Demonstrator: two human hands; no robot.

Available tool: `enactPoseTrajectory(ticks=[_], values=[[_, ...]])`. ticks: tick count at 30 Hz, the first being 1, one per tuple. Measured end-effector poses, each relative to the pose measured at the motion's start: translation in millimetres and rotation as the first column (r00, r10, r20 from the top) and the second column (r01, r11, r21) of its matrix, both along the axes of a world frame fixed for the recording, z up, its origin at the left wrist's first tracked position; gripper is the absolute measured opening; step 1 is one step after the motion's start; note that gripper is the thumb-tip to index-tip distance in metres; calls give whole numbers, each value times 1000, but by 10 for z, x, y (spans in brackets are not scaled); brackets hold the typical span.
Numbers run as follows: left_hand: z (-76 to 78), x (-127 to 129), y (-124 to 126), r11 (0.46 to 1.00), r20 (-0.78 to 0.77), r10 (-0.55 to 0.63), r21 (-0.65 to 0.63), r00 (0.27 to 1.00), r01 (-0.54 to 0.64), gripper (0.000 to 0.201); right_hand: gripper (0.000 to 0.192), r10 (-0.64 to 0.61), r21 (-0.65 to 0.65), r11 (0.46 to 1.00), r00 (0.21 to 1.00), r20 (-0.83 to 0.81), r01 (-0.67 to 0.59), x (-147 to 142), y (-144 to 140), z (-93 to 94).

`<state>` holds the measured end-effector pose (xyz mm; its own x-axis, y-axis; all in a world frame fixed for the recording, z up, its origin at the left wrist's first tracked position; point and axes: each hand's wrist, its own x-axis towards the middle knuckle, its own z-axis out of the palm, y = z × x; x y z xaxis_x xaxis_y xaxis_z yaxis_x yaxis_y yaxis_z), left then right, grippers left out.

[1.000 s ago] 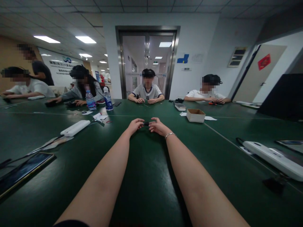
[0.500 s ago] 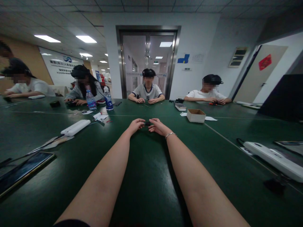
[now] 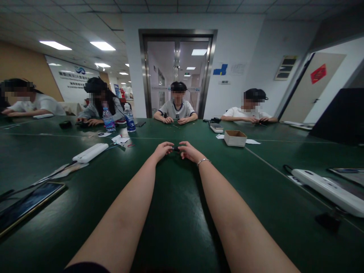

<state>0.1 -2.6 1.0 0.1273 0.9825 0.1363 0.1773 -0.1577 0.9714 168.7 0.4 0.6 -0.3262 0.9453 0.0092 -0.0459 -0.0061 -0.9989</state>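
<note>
Both my arms stretch forward over the dark green table (image 3: 176, 212). My left hand (image 3: 162, 150) and my right hand (image 3: 190, 151) meet at the fingertips around a small black object (image 3: 176, 148), which both pinch just above the tabletop. Most of the object is hidden by my fingers. A thin bracelet (image 3: 203, 161) circles my right wrist.
A white power strip (image 3: 90, 152) lies to the left, another (image 3: 327, 186) at the right. A phone (image 3: 27, 205) lies near left. An open cardboard box (image 3: 234, 138) and two water bottles (image 3: 129, 119) stand further back. Several seated people work along the far side.
My hands stay together on the small black object with hardly any shift. A standing person at the far left has gone out of view.
</note>
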Motion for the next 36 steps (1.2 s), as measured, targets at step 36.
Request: enactPoseTrajectory(ticks=[36], values=[[-42, -13, 58, 1000, -1, -28, 9, 1000, 28, 26, 13, 55, -15, 998, 998, 18, -55, 4, 14, -1]])
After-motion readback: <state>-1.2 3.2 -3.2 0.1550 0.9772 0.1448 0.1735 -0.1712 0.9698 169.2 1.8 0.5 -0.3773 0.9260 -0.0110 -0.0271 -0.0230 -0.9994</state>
